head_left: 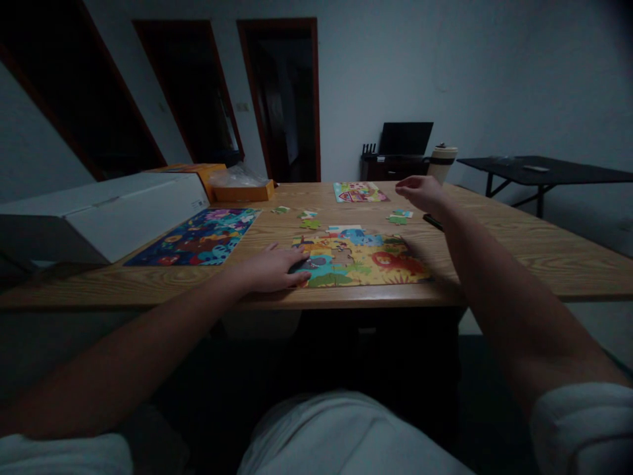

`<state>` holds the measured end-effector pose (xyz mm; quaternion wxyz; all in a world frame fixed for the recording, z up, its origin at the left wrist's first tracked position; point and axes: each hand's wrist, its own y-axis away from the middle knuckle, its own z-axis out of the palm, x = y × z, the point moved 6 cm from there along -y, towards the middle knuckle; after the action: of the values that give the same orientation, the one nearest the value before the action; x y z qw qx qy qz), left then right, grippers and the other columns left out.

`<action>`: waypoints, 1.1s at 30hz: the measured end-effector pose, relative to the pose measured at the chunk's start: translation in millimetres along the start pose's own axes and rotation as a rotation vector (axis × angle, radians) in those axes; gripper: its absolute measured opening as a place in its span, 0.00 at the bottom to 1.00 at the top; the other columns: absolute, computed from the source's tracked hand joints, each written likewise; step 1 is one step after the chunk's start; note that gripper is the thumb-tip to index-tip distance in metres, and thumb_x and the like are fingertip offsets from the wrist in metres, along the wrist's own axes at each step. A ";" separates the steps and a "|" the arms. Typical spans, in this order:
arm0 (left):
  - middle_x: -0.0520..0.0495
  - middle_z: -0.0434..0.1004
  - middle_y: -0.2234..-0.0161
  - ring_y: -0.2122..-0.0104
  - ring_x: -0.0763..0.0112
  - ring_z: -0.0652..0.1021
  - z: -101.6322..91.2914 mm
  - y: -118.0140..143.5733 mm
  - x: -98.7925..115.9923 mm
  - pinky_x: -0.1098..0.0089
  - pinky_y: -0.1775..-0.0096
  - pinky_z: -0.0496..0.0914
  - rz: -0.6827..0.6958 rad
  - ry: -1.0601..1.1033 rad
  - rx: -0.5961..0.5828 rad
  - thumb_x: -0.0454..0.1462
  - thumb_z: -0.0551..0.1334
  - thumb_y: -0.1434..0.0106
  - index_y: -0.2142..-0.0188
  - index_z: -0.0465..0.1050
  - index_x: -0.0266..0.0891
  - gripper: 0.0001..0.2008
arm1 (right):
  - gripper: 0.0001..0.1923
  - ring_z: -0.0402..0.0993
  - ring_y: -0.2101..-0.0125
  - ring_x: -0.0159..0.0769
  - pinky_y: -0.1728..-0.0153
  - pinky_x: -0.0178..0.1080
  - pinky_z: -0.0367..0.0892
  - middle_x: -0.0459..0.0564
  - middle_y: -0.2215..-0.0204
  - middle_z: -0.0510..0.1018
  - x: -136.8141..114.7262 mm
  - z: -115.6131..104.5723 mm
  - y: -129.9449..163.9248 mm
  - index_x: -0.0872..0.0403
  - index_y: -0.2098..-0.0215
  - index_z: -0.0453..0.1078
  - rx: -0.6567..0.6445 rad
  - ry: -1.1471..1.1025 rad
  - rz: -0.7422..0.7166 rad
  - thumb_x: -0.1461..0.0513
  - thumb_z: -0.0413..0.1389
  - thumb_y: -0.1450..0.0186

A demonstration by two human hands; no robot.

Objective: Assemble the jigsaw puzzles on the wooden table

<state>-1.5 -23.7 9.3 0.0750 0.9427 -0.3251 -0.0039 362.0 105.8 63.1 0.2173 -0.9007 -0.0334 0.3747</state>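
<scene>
Head view: a wooden tabletop (519, 244) carries a partly assembled jigsaw puzzle (363, 260) with a lion and other animals, lying close to the near edge at about its middle. The left hand (274, 269) rests flat, palm down, on the puzzle's left end, fingers extended and touching the pieces, grasping nothing. The right hand (420, 191) is raised above the tabletop beyond the puzzle's far right corner, fingers drawn together; whether a piece is pinched between them cannot be told. Just below and beside it lie loose puzzle pieces (399, 217); further loose pieces (307, 220) lie beyond the puzzle's far left corner. A second, dark blue puzzle (198, 236) lies toward the left edge, touching a white box (103, 214). A third, smaller puzzle (359, 192) lies near the far edge, with an orange box (242, 191) toward the far left corner. A lidded cup (442, 161) stands at the far edge, right of centre.
</scene>
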 end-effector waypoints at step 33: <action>0.42 0.80 0.60 0.62 0.63 0.78 -38.2 -68.9 -105.2 0.65 0.57 0.70 -0.156 0.539 0.520 0.43 0.64 0.43 0.57 0.77 0.36 0.16 | 0.18 0.77 0.62 0.43 0.64 0.39 0.67 0.61 0.58 0.80 56.8 32.0 27.9 0.57 0.45 0.68 -0.040 0.416 -0.049 0.60 0.47 0.30</action>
<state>-40.1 99.6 32.8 -0.0844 0.9193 -0.2109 0.3212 377.8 104.9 -6.0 0.2107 -0.9617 -0.0171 0.1744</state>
